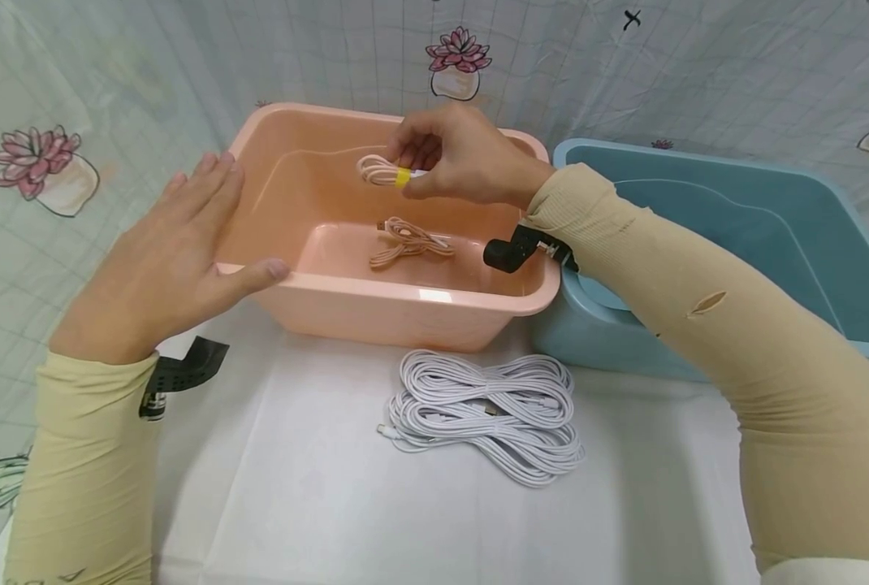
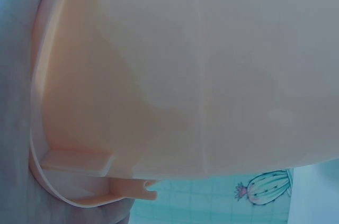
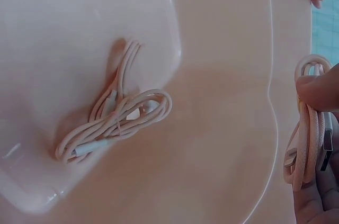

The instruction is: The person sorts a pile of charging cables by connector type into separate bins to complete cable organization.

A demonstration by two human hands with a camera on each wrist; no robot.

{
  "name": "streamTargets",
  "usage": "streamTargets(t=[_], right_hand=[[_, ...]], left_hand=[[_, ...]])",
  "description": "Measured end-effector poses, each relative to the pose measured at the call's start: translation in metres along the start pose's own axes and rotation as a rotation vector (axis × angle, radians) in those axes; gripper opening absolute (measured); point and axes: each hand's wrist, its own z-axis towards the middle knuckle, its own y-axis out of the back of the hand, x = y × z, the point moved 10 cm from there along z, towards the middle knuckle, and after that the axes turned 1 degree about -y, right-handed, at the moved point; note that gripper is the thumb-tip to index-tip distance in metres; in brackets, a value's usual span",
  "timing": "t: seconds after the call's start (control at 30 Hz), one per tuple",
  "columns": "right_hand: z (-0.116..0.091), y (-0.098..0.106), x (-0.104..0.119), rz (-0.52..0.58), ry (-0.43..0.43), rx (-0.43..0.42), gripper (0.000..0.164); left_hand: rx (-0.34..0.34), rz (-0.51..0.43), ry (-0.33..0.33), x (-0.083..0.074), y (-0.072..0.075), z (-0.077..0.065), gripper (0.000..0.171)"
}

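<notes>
Over the pink plastic bin (image 1: 376,313), my right hand (image 1: 471,158) pinches a coiled pinkish USB cable (image 1: 378,171) with a yellow band around it. In the right wrist view the held cable (image 3: 307,128) shows its metal USB plug beside the thumb and fingers. Another bundled pink cable (image 1: 411,242) lies on the bin's floor below. My left hand (image 1: 164,252) rests on the bin's left rim with fingers extended and thumb along the front edge. From the left wrist view, the bin's outer wall (image 2: 159,75) fills most of the picture.
A blue bin (image 1: 734,227) stands against the pink one on the right, under my right forearm. In front of the bins, several coiled white cables (image 1: 486,414) lie on the white-covered table (image 1: 332,496). A patterned curtain (image 1: 332,57) hangs close behind.
</notes>
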Motion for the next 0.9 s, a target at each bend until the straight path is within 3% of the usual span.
streamTargets(t=[0.43, 0.9], right_hand=[[0.0005, 0.0054, -0.0071, -0.02, -0.077, -0.046, 0.034], [-0.0001, 0.0048, -0.0043, -0.014, -0.065, -0.034, 0.035]], left_hand=[[-0.009, -0.011, -0.006, -0.0004, 0.0002, -0.0003, 0.103], [-0.013, -0.015, -0.01, -0.0013, 0.0006, -0.0001, 0.103]])
